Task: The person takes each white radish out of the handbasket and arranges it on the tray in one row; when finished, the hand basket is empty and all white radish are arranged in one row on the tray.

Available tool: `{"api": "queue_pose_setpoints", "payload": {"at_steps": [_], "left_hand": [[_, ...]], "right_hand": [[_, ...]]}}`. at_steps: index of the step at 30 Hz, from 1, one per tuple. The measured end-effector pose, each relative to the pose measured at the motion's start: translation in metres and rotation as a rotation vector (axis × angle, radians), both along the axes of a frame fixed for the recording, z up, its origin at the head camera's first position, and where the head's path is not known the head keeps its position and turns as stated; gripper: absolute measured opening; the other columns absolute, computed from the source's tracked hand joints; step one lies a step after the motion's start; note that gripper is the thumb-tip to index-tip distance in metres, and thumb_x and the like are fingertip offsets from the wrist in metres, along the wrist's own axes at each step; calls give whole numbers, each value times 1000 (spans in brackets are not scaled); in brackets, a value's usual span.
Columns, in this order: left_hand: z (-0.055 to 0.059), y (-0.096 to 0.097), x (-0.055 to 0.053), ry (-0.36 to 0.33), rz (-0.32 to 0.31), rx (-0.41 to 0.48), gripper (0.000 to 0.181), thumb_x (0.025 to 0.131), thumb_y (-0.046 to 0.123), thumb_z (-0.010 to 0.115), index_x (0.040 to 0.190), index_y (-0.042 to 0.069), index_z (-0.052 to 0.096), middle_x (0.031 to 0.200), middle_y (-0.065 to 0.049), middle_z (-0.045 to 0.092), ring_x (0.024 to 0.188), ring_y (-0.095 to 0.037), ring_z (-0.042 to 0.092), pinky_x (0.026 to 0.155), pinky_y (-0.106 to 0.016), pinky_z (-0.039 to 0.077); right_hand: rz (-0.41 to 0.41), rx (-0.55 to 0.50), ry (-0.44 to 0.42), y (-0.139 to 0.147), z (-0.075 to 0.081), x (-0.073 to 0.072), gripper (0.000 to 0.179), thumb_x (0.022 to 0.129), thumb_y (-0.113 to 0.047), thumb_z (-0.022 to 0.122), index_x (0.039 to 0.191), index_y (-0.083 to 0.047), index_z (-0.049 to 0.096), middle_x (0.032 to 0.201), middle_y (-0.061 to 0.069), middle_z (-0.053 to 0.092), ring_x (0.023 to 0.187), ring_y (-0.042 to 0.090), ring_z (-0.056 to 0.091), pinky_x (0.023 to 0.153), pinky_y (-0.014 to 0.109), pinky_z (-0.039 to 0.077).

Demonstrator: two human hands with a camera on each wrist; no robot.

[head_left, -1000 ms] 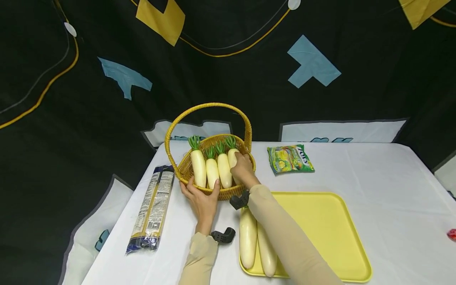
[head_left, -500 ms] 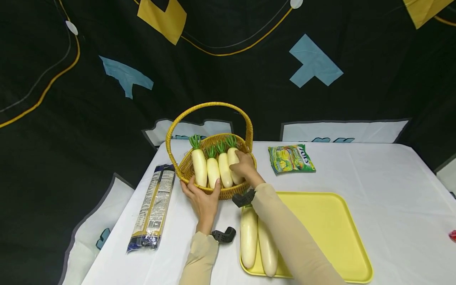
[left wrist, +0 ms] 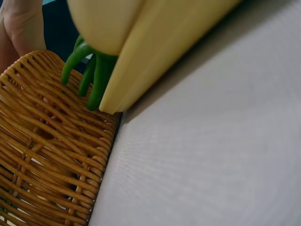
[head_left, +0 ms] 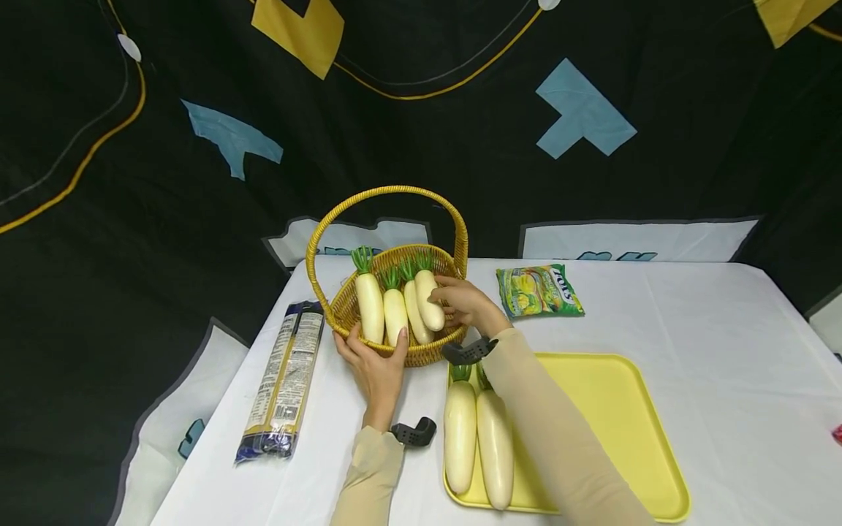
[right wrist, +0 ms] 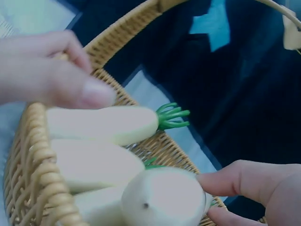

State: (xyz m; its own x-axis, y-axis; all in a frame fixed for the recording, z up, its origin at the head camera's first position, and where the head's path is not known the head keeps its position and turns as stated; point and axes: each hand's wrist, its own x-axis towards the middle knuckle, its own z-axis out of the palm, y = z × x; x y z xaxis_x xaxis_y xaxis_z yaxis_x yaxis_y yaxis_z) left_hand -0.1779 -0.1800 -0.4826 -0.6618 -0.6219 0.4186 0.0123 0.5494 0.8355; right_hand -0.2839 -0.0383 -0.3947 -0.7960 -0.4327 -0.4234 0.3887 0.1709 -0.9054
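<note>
Several white radishes with green tops lie side by side in a wicker basket with a tall arched handle. My left hand grips the basket's near rim, thumb over the edge. At the basket's right side, my right hand touches the rightmost radish with its fingertips. That radish leans over its neighbour, its blunt end raised; in the right wrist view the same end faces the camera with the fingertips at its side. Two longer radishes lie on the yellow tray.
A long printed packet lies left of the basket. A green candy bag is at the back right, and a small red item sits at the far right edge. Black cloth hangs behind the white table.
My right hand has drawn back to the right, its fingers now at the radish's side. The rightmost radish has shifted left onto its neighbour. My left hand stays on the rim.
</note>
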Motion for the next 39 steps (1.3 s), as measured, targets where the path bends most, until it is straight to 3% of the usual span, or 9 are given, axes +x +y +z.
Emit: {"api": "queue_pose_setpoints", "payload": {"at_steps": [3, 11, 19, 27, 32, 39], "left_hand": [[0, 0, 0, 7, -9, -4, 79, 71, 48, 70, 128, 7, 31, 147, -25, 0, 137, -40, 9, 105, -55, 24], [0, -1, -1, 18, -1, -29, 79, 72, 48, 69, 128, 7, 31, 147, -24, 2, 137, -40, 12, 105, -54, 26], [1, 0, -3, 13, 1, -17, 79, 72, 48, 69, 128, 8, 31, 147, -25, 2, 137, -40, 11, 104, -53, 26], [1, -1, -1, 7, -6, -11, 78, 72, 47, 69, 128, 8, 31, 147, -25, 1, 137, -42, 10, 101, -56, 29], [0, -2, -2, 6, -5, -19, 79, 72, 48, 69, 128, 7, 31, 147, -25, 1, 136, -42, 10, 102, -56, 28], [-2, -2, -3, 3, 2, -25, 79, 72, 50, 68, 128, 8, 31, 147, -25, 2, 136, -42, 13, 101, -55, 29]], "right_hand": [[18, -84, -48, 4, 0, -2, 64, 86, -13, 53, 143, -26, 25, 143, 10, 34, 123, 35, 42, 77, 40, 48], [78, -258, -111, 15, 2, 1, 63, 88, -9, 47, 143, -28, 23, 143, 11, 29, 118, 32, 40, 63, 31, 47], [152, -399, -117, 35, 12, 16, 62, 90, -6, 43, 145, -25, 19, 143, 15, 27, 119, 32, 38, 75, 37, 47], [201, -443, -26, 75, 22, 49, 59, 92, -3, 39, 145, -18, 19, 116, 6, 42, 87, 15, 55, 72, 33, 49], [194, -448, -4, 100, 21, 68, 60, 92, -4, 41, 146, -18, 17, 125, 5, 42, 91, 12, 57, 74, 32, 49], [99, -335, 84, 129, 9, 90, 63, 90, -7, 46, 145, -14, 17, 141, 16, 26, 95, 10, 57, 77, 34, 50]]}}
